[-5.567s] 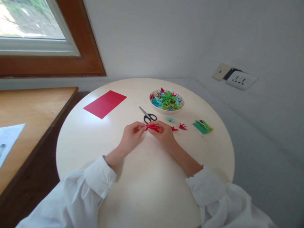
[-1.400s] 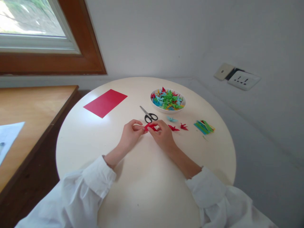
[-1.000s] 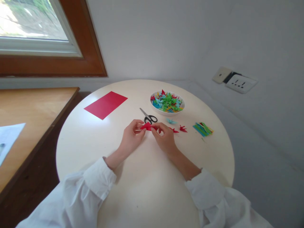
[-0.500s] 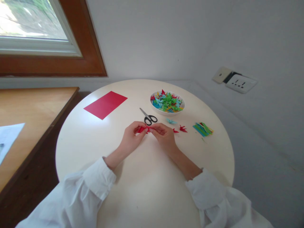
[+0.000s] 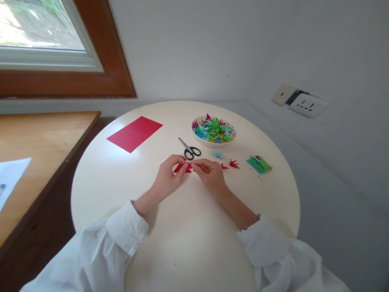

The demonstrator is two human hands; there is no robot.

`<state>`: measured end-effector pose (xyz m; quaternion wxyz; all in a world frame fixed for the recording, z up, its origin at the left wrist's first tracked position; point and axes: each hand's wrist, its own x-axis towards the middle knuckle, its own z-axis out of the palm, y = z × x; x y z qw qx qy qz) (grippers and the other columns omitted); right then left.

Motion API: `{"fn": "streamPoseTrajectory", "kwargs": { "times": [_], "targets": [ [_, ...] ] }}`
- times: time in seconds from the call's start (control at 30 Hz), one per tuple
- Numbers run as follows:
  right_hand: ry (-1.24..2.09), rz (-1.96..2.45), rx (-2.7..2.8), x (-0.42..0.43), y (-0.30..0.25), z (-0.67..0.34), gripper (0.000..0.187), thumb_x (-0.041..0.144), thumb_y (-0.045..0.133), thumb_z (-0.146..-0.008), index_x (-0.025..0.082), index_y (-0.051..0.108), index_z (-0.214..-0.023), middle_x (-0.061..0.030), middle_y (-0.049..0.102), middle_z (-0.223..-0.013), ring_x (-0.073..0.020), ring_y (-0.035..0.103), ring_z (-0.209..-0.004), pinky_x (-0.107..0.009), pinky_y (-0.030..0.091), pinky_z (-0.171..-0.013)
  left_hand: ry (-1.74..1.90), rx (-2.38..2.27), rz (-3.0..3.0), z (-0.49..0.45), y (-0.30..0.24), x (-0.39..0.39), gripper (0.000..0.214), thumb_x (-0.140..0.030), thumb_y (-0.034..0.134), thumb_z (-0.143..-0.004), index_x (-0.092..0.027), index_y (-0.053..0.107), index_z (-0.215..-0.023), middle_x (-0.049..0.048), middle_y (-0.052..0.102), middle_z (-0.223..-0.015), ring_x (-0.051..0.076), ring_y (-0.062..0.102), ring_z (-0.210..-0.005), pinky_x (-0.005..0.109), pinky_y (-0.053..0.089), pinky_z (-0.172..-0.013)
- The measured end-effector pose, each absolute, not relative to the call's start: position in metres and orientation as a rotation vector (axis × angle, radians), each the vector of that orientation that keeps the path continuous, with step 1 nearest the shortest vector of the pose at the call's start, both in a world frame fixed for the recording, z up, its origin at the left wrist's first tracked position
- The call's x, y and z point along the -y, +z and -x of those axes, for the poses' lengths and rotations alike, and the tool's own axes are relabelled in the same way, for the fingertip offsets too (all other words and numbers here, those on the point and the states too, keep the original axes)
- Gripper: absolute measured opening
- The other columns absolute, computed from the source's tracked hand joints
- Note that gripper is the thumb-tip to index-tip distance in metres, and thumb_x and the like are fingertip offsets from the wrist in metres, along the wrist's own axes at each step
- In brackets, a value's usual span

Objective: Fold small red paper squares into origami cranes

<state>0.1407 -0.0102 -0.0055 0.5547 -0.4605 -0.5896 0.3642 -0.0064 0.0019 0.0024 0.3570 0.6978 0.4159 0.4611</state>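
Between my two hands is a small piece of folded red paper (image 5: 189, 166), partly hidden by the fingers. My left hand (image 5: 170, 174) pinches it from the left, thumb in front. From the other side, the thumb and fingers of my right hand (image 5: 209, 174) pinch its right end. Just beyond the fingertips lie scissors (image 5: 190, 151) with black handles, their blades pointing away to the left. Close to my right hand rest a light blue paper crane (image 5: 219, 155) and a red paper crane (image 5: 234, 164). Another red folded paper (image 5: 224, 166) is partly covered by that hand.
A white bowl (image 5: 209, 143) heaped with coloured paper cranes stands at the back of the round white table (image 5: 188, 239). Farther left lies a red paper sheet (image 5: 135, 134). Green, blue and yellow paper strips (image 5: 259, 165) are stacked at the right. A wooden desk (image 5: 54, 134) stands left.
My fingers have shifted slightly on the red paper, and more of it shows between and below them. The things lying on the table have stayed in place.
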Motion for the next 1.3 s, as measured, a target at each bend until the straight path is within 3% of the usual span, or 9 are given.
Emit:
{"fn": "streamPoseTrajectory", "kwargs": {
  "times": [0.2,0.5,1.3],
  "targets": [
    [0.891,1.095,1.383,0.0107,-0.0049,-0.1393,0.011,0.028,0.061,-0.070,0.019,0.065,-0.073,-0.0022,0.069,-0.072,-0.0162,0.064,-0.068,-0.029,0.052,-0.066,1.107,-1.090,-1.799,0.0067,0.0047,-0.0019,0.006,-0.017,0.050,-0.076,-0.018,0.056,-0.073,0.0013,0.060,-0.070,0.013,0.054,-0.064,0.024,0.042,-0.059],
    [1.005,1.139,1.249,0.0071,-0.0043,-0.1375,0.012,0.029,0.066,-0.064,0.017,0.064,-0.067,-0.0007,0.066,-0.062,-0.0134,0.059,-0.057,-0.028,0.049,-0.060,1.166,-1.099,-1.648,0.0055,0.0057,-0.0012,0.003,-0.019,0.055,-0.072,-0.017,0.056,-0.069,0.0004,0.058,-0.064,0.012,0.054,-0.059,0.023,0.041,-0.056],
    [1.097,1.103,1.151,0.0086,0.0003,-0.1339,0.012,0.025,0.067,-0.058,0.018,0.058,-0.060,0.0026,0.062,-0.054,-0.0104,0.055,-0.050,-0.025,0.045,-0.053,1.165,-1.102,-1.581,0.0053,0.0023,-0.0020,0.008,-0.016,0.056,-0.068,-0.017,0.048,-0.066,0.0003,0.058,-0.067,0.013,0.059,-0.063,0.027,0.047,-0.060]
  ]
}}
